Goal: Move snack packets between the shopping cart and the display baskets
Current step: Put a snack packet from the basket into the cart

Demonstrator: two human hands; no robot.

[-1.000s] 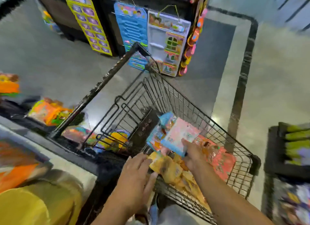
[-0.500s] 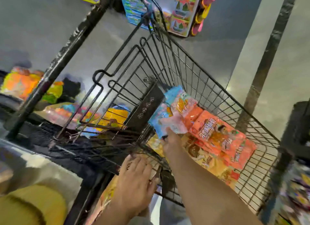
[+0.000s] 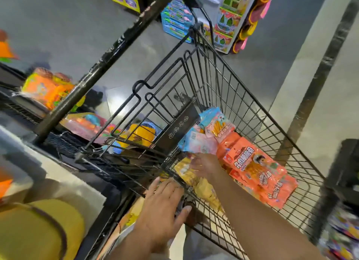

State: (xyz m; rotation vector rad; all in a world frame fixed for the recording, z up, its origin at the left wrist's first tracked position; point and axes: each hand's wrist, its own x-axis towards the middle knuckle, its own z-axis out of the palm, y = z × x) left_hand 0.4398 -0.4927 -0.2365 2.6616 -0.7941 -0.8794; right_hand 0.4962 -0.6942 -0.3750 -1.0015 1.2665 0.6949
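Reaching into the black wire shopping cart point(image 3: 242, 96), the right hand point(image 3: 206, 165) has its fingers closing on a yellow crinkly snack packet point(image 3: 202, 188) beside the orange packets point(image 3: 258, 170), while the left hand point(image 3: 163, 207) rests open-fingered on the rim; likely next, lifting it toward the display baskets.

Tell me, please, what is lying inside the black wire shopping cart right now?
Inside the shopping cart lie orange snack packets, pale blue and pink packets and yellow packets. The right hand reaches in among them, hiding what lies beneath it.
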